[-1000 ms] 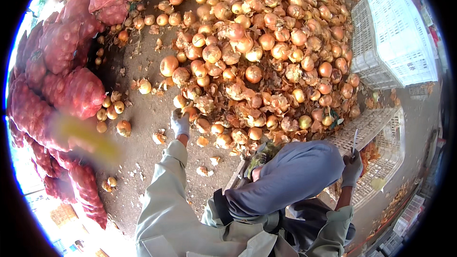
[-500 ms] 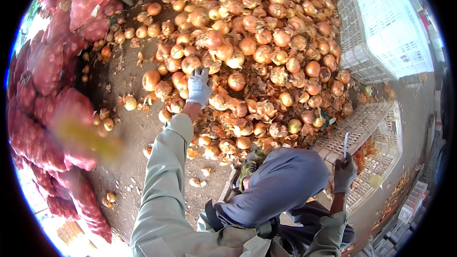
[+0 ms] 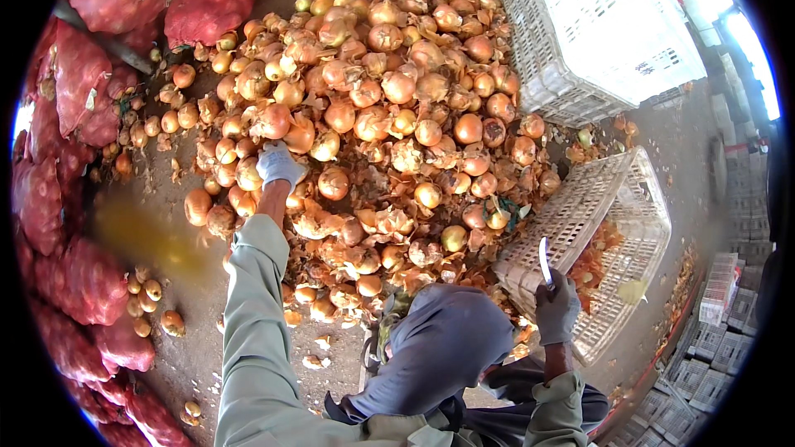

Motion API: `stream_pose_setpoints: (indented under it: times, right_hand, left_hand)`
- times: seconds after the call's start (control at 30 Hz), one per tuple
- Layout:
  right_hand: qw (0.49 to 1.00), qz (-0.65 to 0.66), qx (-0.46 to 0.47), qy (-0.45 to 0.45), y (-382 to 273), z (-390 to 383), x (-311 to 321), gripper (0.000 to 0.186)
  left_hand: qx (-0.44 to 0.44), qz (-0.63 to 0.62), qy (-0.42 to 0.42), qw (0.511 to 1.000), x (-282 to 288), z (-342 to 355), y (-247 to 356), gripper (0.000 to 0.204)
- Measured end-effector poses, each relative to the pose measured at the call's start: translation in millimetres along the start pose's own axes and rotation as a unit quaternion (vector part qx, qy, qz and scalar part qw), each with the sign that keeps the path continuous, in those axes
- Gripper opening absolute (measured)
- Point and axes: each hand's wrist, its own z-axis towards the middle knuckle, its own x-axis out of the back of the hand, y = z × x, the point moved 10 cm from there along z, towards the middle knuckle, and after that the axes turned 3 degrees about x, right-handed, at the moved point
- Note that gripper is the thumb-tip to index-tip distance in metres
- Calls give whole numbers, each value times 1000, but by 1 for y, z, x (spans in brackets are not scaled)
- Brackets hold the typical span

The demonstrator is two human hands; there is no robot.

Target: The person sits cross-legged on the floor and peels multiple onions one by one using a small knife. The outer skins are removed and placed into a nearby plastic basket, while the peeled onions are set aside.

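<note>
Our left hand (image 3: pixel 280 165) is among the heaped onions (image 3: pixel 371 123), its fingertips hidden, so we cannot tell if they grip one; our right hand (image 3: pixel 556 308) wraps its fingers round a knife (image 3: pixel 544 261), blade up beside the crate (image 3: pixel 565 215), probably to keep its edge off our knee (image 3: pixel 443 348)

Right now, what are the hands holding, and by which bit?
The right hand holds a knife by its handle end, curved blade sticking out. The left hand is at the onions; I can't tell if it grips one.

Two gloves (image 3: pixel 280 167), one knife (image 3: pixel 544 261), countless onions (image 3: pixel 339 116)
</note>
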Motion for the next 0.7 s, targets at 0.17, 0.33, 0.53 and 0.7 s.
stream_pose_setpoints:
  times: [0.17,0.33,0.53,0.7]
  right_hand:
    - [1000,-12,-7,-11,-3,2,-1,31]
    - [1000,-15,10,-7,-3,3,-1,33]
    - [999,-27,-5,-19,-4,4,-4,33]
    - [999,-46,-12,-16,-2,3,-3,32]
  left_hand:
    - [-45,90,-21,995,4,-22,21,85]
    - [-3,-121,-150,981,-38,-27,5,94]
    - [-6,-72,-204,976,-62,-53,18,105]
    - [-20,-218,-169,961,-94,-67,28,115]
